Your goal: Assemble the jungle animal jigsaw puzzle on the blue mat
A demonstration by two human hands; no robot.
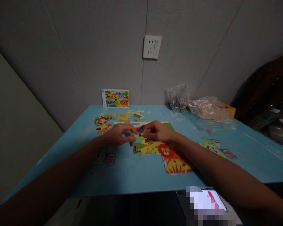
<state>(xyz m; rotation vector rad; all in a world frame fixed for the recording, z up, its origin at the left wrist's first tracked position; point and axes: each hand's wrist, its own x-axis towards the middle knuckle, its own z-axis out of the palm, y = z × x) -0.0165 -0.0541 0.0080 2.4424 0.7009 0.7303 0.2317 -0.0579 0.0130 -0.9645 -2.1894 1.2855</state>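
A partly joined jigsaw puzzle (147, 147) lies on the blue table, with a lion, yellow ground and green plants printed on it. My right hand (157, 131) is over its upper part, with thumb and index finger closed on what looks like a puzzle piece, mostly hidden by the fingers. Opposite it, my left hand (122, 133) rests at the puzzle's left side, its fingers stretched out and the thumb apart from them. Between the fingertips of both hands shows a small blue and red patch of puzzle. My hands cover some of the upper rows.
Loose puzzle pieces (124, 116) lie behind and left of my left hand. A picture card (115, 98) leans on the wall. At the back right are clear plastic bags (206, 108) and a yellow box (229, 110). A lit phone (211, 201) is below the table's front edge (132, 192).
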